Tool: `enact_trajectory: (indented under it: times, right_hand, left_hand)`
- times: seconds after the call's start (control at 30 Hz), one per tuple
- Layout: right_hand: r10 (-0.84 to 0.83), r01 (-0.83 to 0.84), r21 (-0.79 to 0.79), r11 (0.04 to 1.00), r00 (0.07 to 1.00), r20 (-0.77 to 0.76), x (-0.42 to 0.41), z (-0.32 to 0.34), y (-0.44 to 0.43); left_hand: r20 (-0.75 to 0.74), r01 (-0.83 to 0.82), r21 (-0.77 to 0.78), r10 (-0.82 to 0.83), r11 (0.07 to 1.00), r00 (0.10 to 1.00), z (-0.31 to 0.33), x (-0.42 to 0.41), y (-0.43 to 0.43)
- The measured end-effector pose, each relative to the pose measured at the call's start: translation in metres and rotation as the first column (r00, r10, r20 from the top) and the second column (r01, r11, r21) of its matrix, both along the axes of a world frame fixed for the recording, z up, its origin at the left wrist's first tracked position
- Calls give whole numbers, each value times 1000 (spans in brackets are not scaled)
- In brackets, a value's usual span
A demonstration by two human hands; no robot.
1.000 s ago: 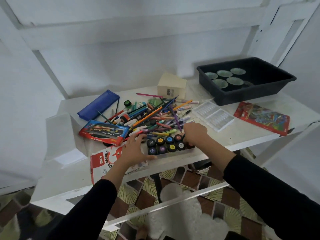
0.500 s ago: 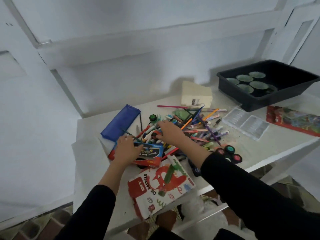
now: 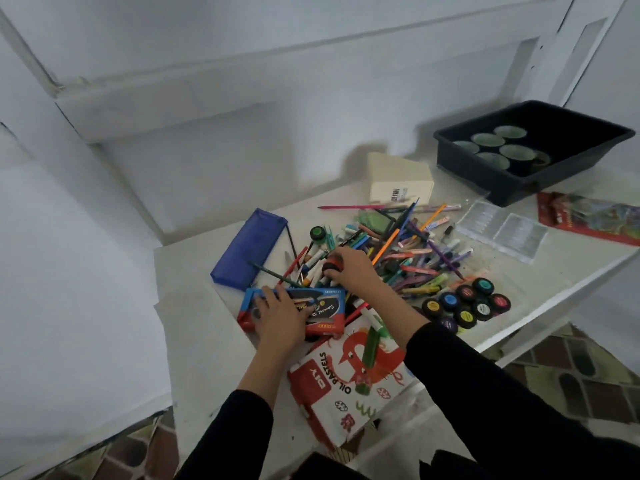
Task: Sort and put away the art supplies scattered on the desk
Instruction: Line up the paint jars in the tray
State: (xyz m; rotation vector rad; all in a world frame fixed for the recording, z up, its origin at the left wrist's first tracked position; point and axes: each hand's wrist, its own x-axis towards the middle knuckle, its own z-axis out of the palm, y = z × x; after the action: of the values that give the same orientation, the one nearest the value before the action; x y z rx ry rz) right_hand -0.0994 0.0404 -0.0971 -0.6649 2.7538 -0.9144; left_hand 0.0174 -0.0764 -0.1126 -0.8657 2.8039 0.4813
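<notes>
A person in black sleeves sorts art supplies at a white worktop (image 3: 561, 268). The right hand (image 3: 353, 268) reaches into a heap of pencils and pens (image 3: 412, 251) at the middle of the worktop, its fingers curled round a small red-topped pot (image 3: 334, 263). The left hand (image 3: 280, 320) rests on a blue and red pencil box (image 3: 322, 310) near the front edge, its fingers spread and fairly straight across the lid, gripping nothing.

A blue pencil case (image 3: 249, 251) lies towards the left edge, just beside the heap. An oil pastels box (image 3: 346, 389) juts over the front edge with a green marker (image 3: 370, 348) lying on it. A cluster of paint pots (image 3: 464, 304) sits near the front edge, right of the heap.

Towards the back stand a cream box (image 3: 400, 180) and, at the back right corner, a black tray (image 3: 485, 183) with round cups inside. A clear plastic insert (image 3: 502, 230) and a red packet (image 3: 588, 216) lie near the right edge.
</notes>
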Motion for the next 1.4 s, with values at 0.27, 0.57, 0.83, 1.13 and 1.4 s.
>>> enact_trajectory:
  times: [0.27, 0.57, 0.83, 1.13, 1.4]
  right_hand:
    - [-107, 246, -445, 861, 944, 313, -3, 22, 33]
    - [-266, 401, -475, 783, 907, 326, 2, 42, 202]
    - [-285, 289, -8, 957, 949, 135, -8, 21, 302]
    - [128, -132, 399, 907, 991, 36, -35, 18, 309]
    - [164, -170, 434, 885, 985, 52, -49, 18, 302]
  left_hand:
    - [30, 58, 17, -58, 998, 998, 20, -5, 6]
    - [-199, 595, -103, -602, 797, 773, 22, -26, 114]
    - [-99, 569, -268, -610, 777, 786, -25, -28, 166]
    - [-255, 480, -299, -554, 825, 792, -38, -24, 171]
    - [-525, 252, -268, -360, 930, 771, -33, -14, 171]
